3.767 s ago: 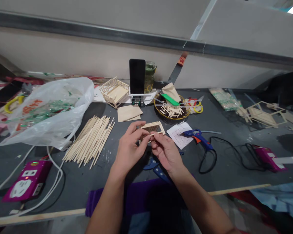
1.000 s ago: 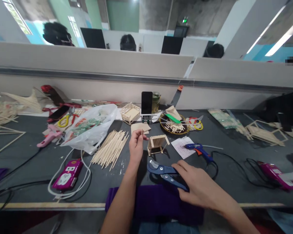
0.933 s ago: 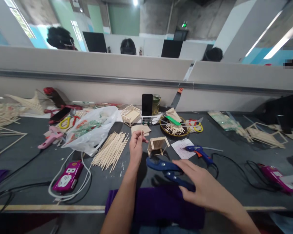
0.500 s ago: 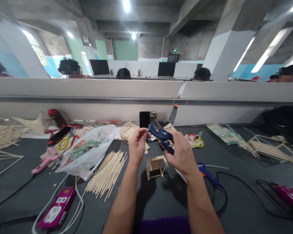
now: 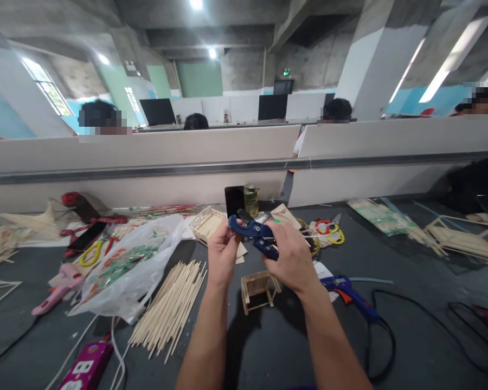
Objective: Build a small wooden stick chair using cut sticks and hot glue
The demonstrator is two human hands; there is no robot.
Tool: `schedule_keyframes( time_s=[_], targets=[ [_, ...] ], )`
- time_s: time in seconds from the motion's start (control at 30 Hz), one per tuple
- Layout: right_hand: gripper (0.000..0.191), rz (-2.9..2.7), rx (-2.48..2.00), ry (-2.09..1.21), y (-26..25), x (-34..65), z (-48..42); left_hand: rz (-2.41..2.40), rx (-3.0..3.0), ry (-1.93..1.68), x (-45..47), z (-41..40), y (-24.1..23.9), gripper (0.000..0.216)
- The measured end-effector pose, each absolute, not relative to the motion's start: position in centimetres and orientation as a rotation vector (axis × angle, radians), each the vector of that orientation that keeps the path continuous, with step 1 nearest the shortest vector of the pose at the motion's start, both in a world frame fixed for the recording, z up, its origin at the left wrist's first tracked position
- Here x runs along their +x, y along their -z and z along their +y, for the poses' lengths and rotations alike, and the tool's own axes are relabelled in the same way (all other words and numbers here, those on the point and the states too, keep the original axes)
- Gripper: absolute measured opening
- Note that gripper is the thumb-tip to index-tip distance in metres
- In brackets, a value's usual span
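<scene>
My right hand (image 5: 291, 255) is wrapped around the handles of a blue cutter (image 5: 250, 228), whose head points left. My left hand (image 5: 223, 246) is closed in a pinch right at the cutter's head; whatever lies between its fingertips is too small to make out. Below both hands, a little chair-like frame of wooden sticks (image 5: 257, 284) stands on the dark table (image 5: 268, 346). Left of my left forearm lies a loose pile of thin wooden sticks (image 5: 173, 306).
A plastic bag (image 5: 142, 271) and a pink glue gun (image 5: 61, 287) lie left. A blue glue gun (image 5: 352, 295) with its cable lies right, near yellow-handled scissors (image 5: 334, 234). A phone (image 5: 235, 200) and a jar (image 5: 251, 199) stand before the partition (image 5: 166, 149).
The cutter has come closer to my left hand, its head now overlapping the fingertips. My view has shifted slightly, so the table's things sit lower in it.
</scene>
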State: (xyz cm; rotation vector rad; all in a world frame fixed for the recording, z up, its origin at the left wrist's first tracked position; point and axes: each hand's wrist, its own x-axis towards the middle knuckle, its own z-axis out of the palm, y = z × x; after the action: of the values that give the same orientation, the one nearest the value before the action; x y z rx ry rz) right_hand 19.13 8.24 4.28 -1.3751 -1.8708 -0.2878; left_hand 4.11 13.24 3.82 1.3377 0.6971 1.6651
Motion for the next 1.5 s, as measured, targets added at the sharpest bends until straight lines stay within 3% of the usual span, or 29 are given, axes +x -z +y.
schedule_keyframes(
  time_s=[0.9,1.2,1.5],
  targets=[
    [0.055,-1.88,-1.244,0.141,-3.3,20.0,8.8,0.651,1.558,-1.566,2.8,13.1,-4.1,0.012],
    [0.041,-1.853,-1.169,0.179,-2.7,20.3,9.0,0.649,1.656,-1.541,2.9,12.6,-4.7,0.026],
    [0.02,-1.899,-1.343,0.002,-1.6,21.0,9.6,0.73,1.528,-1.474,4.0,13.3,-4.3,0.014]
  ],
)
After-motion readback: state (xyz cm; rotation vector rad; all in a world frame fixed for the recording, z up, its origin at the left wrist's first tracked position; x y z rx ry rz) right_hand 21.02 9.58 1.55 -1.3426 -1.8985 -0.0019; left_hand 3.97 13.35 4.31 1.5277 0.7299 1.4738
